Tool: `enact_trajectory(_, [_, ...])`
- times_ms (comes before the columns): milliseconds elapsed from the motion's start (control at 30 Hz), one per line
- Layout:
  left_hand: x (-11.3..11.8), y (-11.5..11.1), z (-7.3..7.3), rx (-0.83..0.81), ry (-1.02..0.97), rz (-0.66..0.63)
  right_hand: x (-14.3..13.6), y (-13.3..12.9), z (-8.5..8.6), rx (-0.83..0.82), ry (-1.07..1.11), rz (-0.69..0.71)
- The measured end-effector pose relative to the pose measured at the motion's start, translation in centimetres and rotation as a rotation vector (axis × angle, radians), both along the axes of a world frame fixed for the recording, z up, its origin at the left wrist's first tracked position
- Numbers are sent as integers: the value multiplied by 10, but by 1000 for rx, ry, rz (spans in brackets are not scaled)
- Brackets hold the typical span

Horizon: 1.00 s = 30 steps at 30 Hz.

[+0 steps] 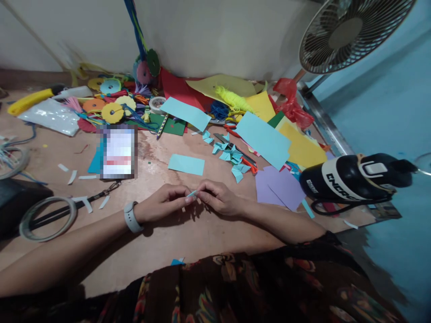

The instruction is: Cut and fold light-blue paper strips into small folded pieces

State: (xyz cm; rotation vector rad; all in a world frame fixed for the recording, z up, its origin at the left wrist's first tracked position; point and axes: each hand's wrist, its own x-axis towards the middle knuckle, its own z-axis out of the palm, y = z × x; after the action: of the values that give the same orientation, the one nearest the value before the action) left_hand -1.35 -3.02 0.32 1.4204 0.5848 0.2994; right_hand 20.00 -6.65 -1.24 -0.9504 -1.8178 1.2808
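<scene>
Between the fingertips of both hands is a small folded piece of light blue paper [191, 194], held just above the table near the middle. My left hand [169, 199], below a grey wristwatch, pinches its left end. From the other side my right hand [215, 197] grips it with thumb and fingers. Right behind the hands lies a light blue paper rectangle [186, 164]. Several small folded light blue paper pieces [227, 152] form a loose pile to the right, beside scissors with orange handles [249, 167].
A pixelated phone [117, 152], a tape roll [49, 220] and paper scraps lie left. Right are purple sheets [279, 186], a larger blue sheet [264, 139] and a black bottle [353, 177]. Yarn and coloured card line the back wall; a fan [346, 33] stands back right.
</scene>
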Motion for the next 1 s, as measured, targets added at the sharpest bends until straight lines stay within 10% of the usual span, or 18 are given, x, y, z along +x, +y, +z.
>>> enact_trajectory(667, [0, -4, 7, 341, -26, -65, -6, -9, 3, -49, 46, 30])
enact_trajectory(1000, [-5, 15, -8, 1155, 259, 97, 55, 51, 37, 49, -519, -256])
